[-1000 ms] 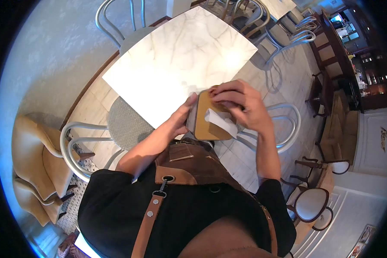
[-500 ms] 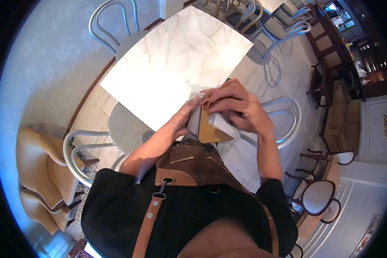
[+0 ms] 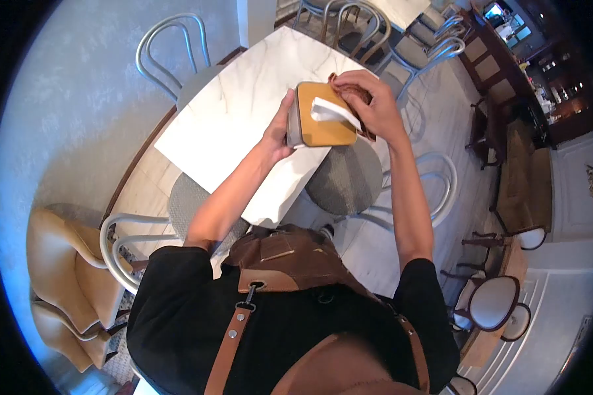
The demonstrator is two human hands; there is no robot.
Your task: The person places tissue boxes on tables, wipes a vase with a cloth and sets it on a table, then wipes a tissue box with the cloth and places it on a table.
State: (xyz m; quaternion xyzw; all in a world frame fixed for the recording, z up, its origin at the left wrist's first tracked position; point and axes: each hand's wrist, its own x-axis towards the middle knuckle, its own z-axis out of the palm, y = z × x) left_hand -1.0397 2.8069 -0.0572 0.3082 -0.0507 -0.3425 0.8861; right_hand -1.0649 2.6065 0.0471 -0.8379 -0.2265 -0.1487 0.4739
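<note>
My left hand (image 3: 280,133) grips a napkin dispenser (image 3: 310,96) by its left side. The dispenser has a rounded, golden-tan top and grey sides, and is tilted so the top faces me. A white napkin (image 3: 329,110) sticks out of its middle. On the far right side of the dispenser, my right hand (image 3: 377,108) is closed on a brown cloth (image 3: 360,93), pressed near the top's edge. Beneath the hands lies the corner of a white marble-look table (image 3: 244,112); the dispenser appears held up over it.
A round grey chair seat (image 3: 346,181) is below the dispenser, with another grey-seated chair (image 3: 190,197) at left. Metal chair backs (image 3: 171,49) stand at the far side. Tan armchairs (image 3: 66,270) are at the lower left, and a dark counter (image 3: 501,72) is at upper right.
Both hands and the dispenser have moved up and away from my body, over the table edge. The dispenser's top and napkin now show more fully, and the brown cloth is plainer.
</note>
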